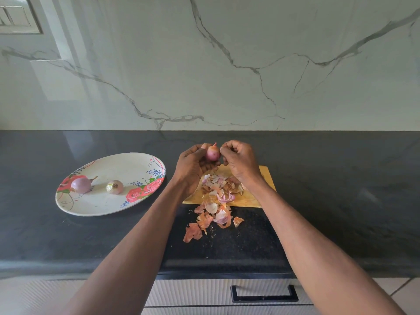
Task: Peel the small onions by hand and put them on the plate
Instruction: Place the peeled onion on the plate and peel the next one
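Note:
A small pink onion (pixel 213 153) is held up over the far end of a wooden cutting board (pixel 264 172). My left hand (pixel 193 165) grips it from the left and below. My right hand (pixel 239 163) has its fingers curled and pinches at the onion's right side, near its top. To the left lies an oval white plate with red roses (pixel 127 163). Two peeled onions rest on it: a purple one (pixel 81 184) at the left and a paler one (pixel 115 187) near the middle.
A heap of onion skins (pixel 218 192) covers the board and spills onto the black countertop (pixel 341 201) toward me. A marble wall rises behind the counter. A drawer with a black handle (pixel 263 294) sits below the counter's front edge.

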